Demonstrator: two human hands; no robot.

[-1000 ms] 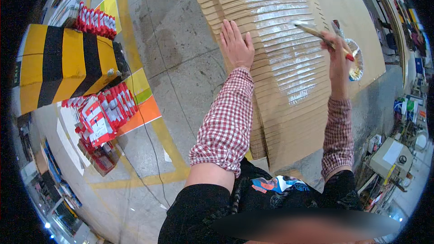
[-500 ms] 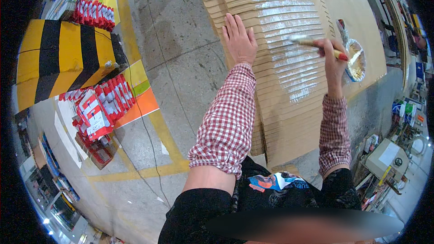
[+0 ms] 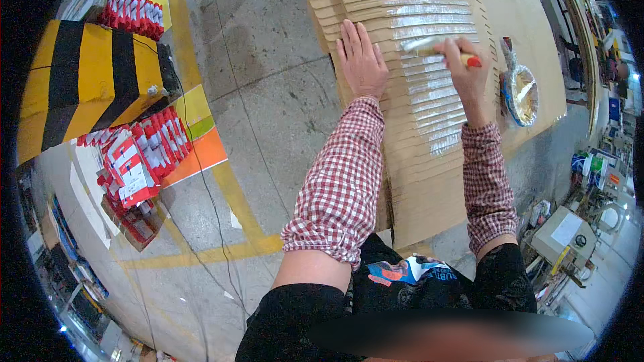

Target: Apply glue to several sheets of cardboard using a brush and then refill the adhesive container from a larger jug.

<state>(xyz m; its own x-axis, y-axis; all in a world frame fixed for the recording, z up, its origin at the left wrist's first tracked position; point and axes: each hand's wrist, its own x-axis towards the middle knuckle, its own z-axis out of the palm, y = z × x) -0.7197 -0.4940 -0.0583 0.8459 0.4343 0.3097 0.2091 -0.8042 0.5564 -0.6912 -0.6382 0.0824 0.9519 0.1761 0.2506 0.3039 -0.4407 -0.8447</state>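
Observation:
Overlapping brown cardboard sheets (image 3: 429, 194) lie fanned out in front of me, their edges forming many close rows. A band of wet, whitish glue (image 3: 436, 97) shines along the middle of these rows. My left hand (image 3: 363, 64) rests flat on the left side of the sheets, fingers stretched out. My right hand (image 3: 464, 70) is closed round a paintbrush (image 3: 473, 61) with a red handle end, its pale bristles on the glued band and blurred by motion. Right of that hand sits a plastic-lined pan (image 3: 520, 97) holding yellowish paste, its wrapped handle pointing away from me.
At the left stands a yellow-and-black striped block (image 3: 97, 84). Bundled red-and-white packages (image 3: 144, 157) are stacked beside it. A dark cable (image 3: 208, 188) runs across the grey floor. Machine equipment (image 3: 563, 238) stands at the lower right.
My right hand and the paintbrush have moved left and slightly away across the glued band. My left hand stays flat on the cardboard. The whole view has shifted a little.

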